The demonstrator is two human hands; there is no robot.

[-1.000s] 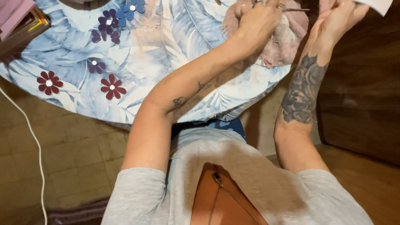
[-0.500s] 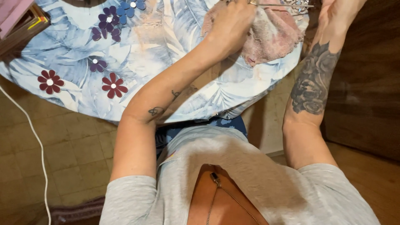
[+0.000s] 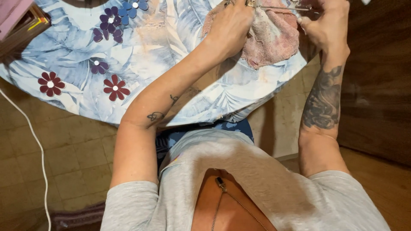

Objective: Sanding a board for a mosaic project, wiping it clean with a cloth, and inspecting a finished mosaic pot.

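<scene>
1. your left hand (image 3: 231, 28) lies knuckles-up on the pink cloth (image 3: 274, 38), fingers curled down into it. it seems to pin the cloth so it cannot slide, though you cannot tell from here whether the fingertips pinch anything underneath.

2. your right hand (image 3: 327, 28) is closed around the near end of a thin metal tool (image 3: 284, 7), which runs across the top of the cloth toward the left hand. the far end passes out of view at the upper edge, so what kind of tool it is stays unclear.

3. the pink cloth sits at the near right edge of the round table, crumpled, one corner hanging toward you. it likely serves as a pad under the work.

4. the table wears a blue leaf-print tablecloth (image 3: 141, 55) with felt flowers (image 3: 114, 87) in dark red, purple and blue scattered to the left, well apart from both hands.

5. a dark wooden box (image 3: 19, 34) sits at the far left edge, and a white cable (image 3: 36, 141) trails over the tiled floor below.
</scene>
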